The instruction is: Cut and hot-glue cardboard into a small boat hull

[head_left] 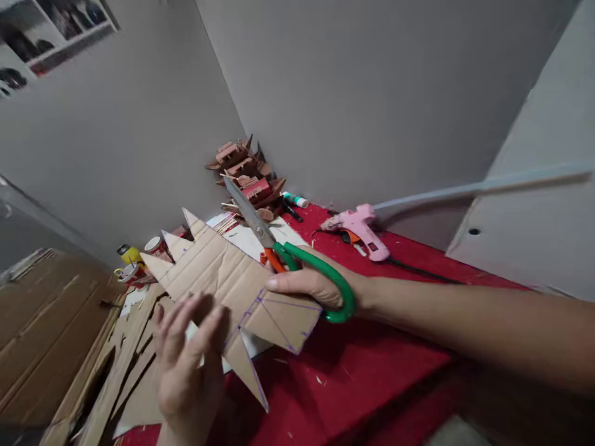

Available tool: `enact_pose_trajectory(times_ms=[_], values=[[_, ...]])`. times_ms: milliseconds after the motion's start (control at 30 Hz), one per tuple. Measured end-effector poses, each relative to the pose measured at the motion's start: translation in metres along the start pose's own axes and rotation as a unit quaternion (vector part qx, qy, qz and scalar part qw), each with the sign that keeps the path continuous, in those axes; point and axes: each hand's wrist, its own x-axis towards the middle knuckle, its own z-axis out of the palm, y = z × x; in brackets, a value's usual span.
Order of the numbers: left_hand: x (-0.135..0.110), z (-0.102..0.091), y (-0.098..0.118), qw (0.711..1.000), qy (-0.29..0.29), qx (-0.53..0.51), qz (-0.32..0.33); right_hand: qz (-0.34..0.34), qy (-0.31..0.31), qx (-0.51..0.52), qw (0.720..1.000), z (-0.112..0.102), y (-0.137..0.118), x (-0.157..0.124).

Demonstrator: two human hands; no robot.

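Observation:
My right hand [316, 285] grips green-handled scissors [279, 251], fingers through the loops, blades closed and pointing up and away over the cardboard. My left hand [188, 359] holds a spiky piece of corrugated cardboard [223, 279] from underneath, with fingers curled round its near edge. The cardboard has several pointed teeth cut along its far side and purple pen lines drawn on its near end. It is lifted above the red table [372, 371].
A pink hot glue gun [360, 226] with a cord lies on the red table near the wall. Small brown cardboard models [246, 176] stand in the corner beside a marker [295, 199]. Paint pots [134, 257] and cardboard sheets and scraps [56, 334] lie at left.

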Motion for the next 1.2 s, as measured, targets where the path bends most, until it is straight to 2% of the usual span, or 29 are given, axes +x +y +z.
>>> enact_pose_trajectory(times_ms=[67, 133, 200, 300, 367, 433, 500, 700, 800, 867, 967, 1200], values=[[0.005, -0.001, 0.01, 0.979, 0.118, -0.089, -0.143, -0.027, 0.032, -0.02, 0.999, -0.005, -0.001, 0.002], [0.011, -0.002, 0.016, 0.928, 0.17, -0.19, -0.27, -0.048, 0.058, -0.037, 0.996, -0.008, -0.003, 0.002], [0.014, -0.002, 0.017, 0.858, 0.141, -0.315, -0.382, -0.063, 0.083, -0.052, 0.993, -0.008, -0.005, 0.002], [0.014, 0.002, 0.013, 0.735, 0.043, -0.452, -0.503, -0.07, 0.077, -0.085, 0.991, -0.006, -0.006, 0.0], [0.01, 0.006, 0.011, 0.692, -0.01, -0.477, -0.542, -0.078, 0.063, -0.116, 0.988, -0.005, -0.005, -0.001], [0.005, 0.011, 0.012, 0.681, -0.054, -0.477, -0.554, -0.087, 0.059, -0.137, 0.985, -0.004, -0.004, -0.001], [0.003, 0.013, 0.012, 0.684, -0.067, -0.472, -0.551, -0.09, 0.06, -0.147, 0.983, -0.004, -0.003, 0.0], [0.008, 0.007, 0.006, 0.711, 0.034, -0.456, -0.535, -0.036, 0.088, -0.142, 0.985, -0.002, -0.009, -0.001], [0.009, 0.004, 0.002, 0.72, 0.051, -0.454, -0.522, -0.02, 0.104, -0.124, 0.987, 0.0, -0.011, -0.001], [0.009, 0.003, 0.003, 0.72, 0.045, -0.459, -0.519, -0.008, 0.09, -0.115, 0.989, 0.001, -0.01, -0.001], [0.009, 0.006, 0.011, 0.701, 0.027, -0.481, -0.526, 0.004, 0.069, -0.117, 0.991, 0.002, -0.005, -0.002], [0.002, 0.023, 0.033, 0.61, -0.041, -0.534, -0.584, -0.015, 0.068, -0.117, 0.991, 0.012, 0.003, -0.002]])
